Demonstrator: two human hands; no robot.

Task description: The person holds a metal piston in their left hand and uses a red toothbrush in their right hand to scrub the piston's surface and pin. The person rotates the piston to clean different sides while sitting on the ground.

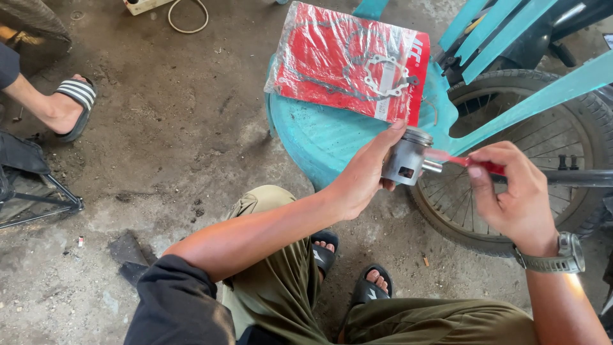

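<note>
While a small metal piston [406, 158] is gripped in the left hand [361, 179], it is held up in the air above the knees, likely so that its side can be reached. It is round like a cup, grey and shiny, with thin grooves near the top and a short pin sticking out of one side. A red-handled tool [476, 164] is pinched in the right hand [511, 191], and its tip is pointed at that pin. A grey watch [565, 254] is worn on the right wrist. Just behind the hands, a flat red packet [348, 61] wrapped in clear plastic is laid on a smooth teal plastic chair [319, 137]. A spoked wheel [511, 160] with a black rubber tyre is seen beside it, on rough, stained concrete floor [179, 128].
</note>
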